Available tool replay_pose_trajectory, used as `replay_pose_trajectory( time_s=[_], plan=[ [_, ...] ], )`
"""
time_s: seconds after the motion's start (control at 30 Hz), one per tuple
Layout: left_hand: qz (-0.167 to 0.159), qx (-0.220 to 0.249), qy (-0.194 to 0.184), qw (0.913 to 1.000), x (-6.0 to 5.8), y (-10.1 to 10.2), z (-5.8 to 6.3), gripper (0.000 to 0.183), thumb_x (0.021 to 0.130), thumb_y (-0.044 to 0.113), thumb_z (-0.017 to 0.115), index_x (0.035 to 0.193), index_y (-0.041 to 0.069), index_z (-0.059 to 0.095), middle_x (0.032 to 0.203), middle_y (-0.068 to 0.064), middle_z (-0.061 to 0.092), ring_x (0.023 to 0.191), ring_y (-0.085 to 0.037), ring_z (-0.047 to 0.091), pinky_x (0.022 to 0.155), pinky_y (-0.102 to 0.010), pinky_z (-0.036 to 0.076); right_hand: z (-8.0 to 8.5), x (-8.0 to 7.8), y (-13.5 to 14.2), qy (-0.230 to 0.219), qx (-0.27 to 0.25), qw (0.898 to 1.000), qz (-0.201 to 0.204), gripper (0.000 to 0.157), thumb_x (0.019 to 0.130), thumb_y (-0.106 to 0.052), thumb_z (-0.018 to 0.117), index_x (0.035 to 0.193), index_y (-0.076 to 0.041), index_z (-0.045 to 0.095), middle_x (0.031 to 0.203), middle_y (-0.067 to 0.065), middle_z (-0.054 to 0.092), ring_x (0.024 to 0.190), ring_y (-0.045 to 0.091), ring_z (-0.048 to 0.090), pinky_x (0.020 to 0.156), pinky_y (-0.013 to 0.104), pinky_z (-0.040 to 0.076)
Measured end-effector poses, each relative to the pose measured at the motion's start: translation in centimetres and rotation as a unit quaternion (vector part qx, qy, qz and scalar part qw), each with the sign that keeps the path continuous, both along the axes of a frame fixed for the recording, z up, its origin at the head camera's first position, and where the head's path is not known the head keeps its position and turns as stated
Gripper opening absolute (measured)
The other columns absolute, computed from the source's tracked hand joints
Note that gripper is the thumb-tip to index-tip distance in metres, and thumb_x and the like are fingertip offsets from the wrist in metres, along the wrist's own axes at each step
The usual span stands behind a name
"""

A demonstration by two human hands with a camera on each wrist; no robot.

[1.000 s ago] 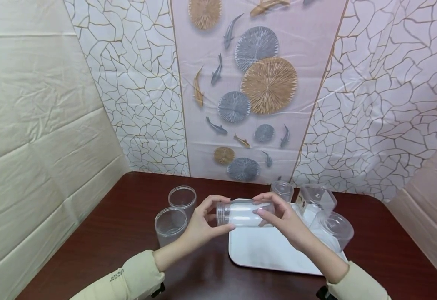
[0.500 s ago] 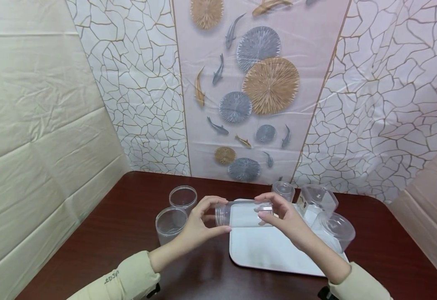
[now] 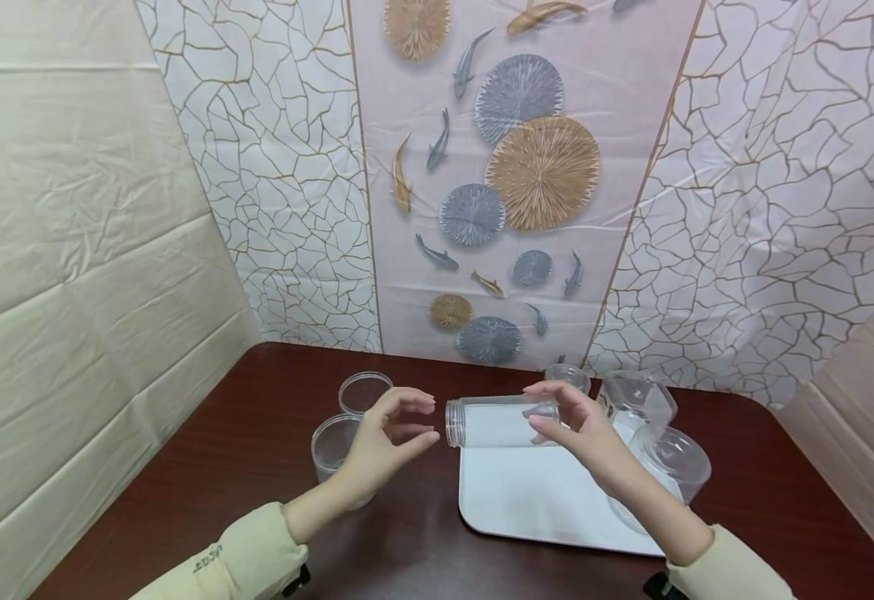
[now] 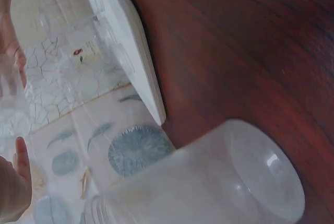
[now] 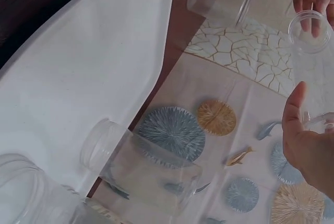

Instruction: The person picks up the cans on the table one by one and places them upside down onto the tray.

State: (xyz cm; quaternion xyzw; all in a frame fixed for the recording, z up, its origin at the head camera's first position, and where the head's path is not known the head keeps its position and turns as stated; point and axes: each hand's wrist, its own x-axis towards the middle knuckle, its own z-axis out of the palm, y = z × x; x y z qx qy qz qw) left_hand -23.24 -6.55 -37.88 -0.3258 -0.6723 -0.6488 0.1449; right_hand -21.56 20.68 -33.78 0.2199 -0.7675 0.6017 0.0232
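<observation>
My right hand (image 3: pixel 585 432) grips a clear, lidless jar (image 3: pixel 498 423) by its base end, thumb on the near side. The jar lies sideways in the air over the back left part of a white tray (image 3: pixel 534 500), its threaded mouth facing left. A small gap separates that mouth from my left hand (image 3: pixel 378 446), whose fingers and thumb are bent in a loose C around nothing. In the right wrist view, the jar's round mouth (image 5: pixel 309 32) points towards the left hand's fingers. Behind the left hand stand two clear jars, a near one (image 3: pixel 327 446) and a far one (image 3: pixel 365 390).
Several clear containers stand at the right: a small round one (image 3: pixel 567 377) at the back, a square one (image 3: pixel 650 400) and a wide round one (image 3: pixel 687 462) by the tray's right side. A patterned cloth (image 3: pixel 474 275) hangs behind the dark table (image 3: pixel 204 467).
My left hand has let go of the jar's mouth end and drawn back to the left. My right hand now holds the jar alone, moved slightly to the right.
</observation>
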Motion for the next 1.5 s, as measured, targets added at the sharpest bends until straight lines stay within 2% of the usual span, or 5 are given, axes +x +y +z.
replay_pose_trajectory(
  time_s=[0.27, 0.47, 0.63, 1.03, 1.5],
  plan=[
    [0.034, -0.016, -0.002, 0.9993, -0.1, -1.5, 0.2, 0.031, 0.078, -0.005, 0.071, 0.107, -0.004, 0.058, 0.108, -0.021, 0.057, 0.097, -0.003, 0.058, 0.077, -0.03, 0.057, -0.2, -0.2, 0.2, -0.015, 0.01, 1.0, -0.01, 0.037, 0.092, -0.011, 0.059, 0.124, 0.004, 0.048, 0.118, -0.009, 0.053, 0.097, 0.008, 0.058, 0.074, 0.029, 0.056],
    [0.061, -0.038, 0.0, 0.9974, -0.2, -2.4, 0.2, 0.03, 0.08, -0.001, 0.071, 0.107, -0.001, 0.059, 0.106, 0.0, 0.061, 0.096, -0.007, 0.06, 0.075, -0.029, 0.056, -0.3, -0.3, 0.4, -0.008, 0.011, 1.0, -0.011, 0.027, 0.092, -0.011, 0.059, 0.119, -0.011, 0.055, 0.118, -0.01, 0.053, 0.097, 0.006, 0.058, 0.074, 0.029, 0.056],
    [0.076, -0.026, 0.01, 0.9967, -0.6, -3.2, 0.7, 0.025, 0.083, -0.001, 0.068, 0.106, -0.001, 0.059, 0.101, 0.012, 0.061, 0.093, -0.006, 0.062, 0.075, -0.027, 0.056, -0.2, -0.3, 0.6, -0.004, 0.028, 0.999, -0.021, 0.029, 0.092, -0.012, 0.06, 0.12, -0.009, 0.054, 0.116, -0.012, 0.054, 0.097, 0.006, 0.058, 0.074, 0.029, 0.056],
    [0.107, -0.019, -0.001, 0.9941, -1.1, -4.5, 1.9, 0.024, 0.084, -0.002, 0.066, 0.107, -0.001, 0.059, 0.1, 0.006, 0.064, 0.092, -0.01, 0.063, 0.072, -0.023, 0.055, -0.4, -0.3, 0.8, 0.013, 0.071, 0.996, -0.051, 0.037, 0.089, -0.014, 0.064, 0.122, 0.0, 0.052, 0.129, 0.017, 0.049, 0.109, 0.008, 0.05, 0.073, 0.029, 0.056],
    [0.137, -0.047, -0.004, 0.9895, -0.8, -5.9, 1.7, 0.026, 0.085, 0.001, 0.066, 0.11, 0.002, 0.059, 0.102, 0.013, 0.062, 0.093, -0.008, 0.061, 0.071, -0.028, 0.055, -0.1, -0.7, 1.3, 0.066, 0.122, 0.988, -0.06, 0.041, 0.088, -0.014, 0.066, 0.126, -0.009, 0.05, 0.122, 0.013, 0.057, 0.108, 0.004, 0.053, 0.08, 0.024, 0.051]
  ],
)
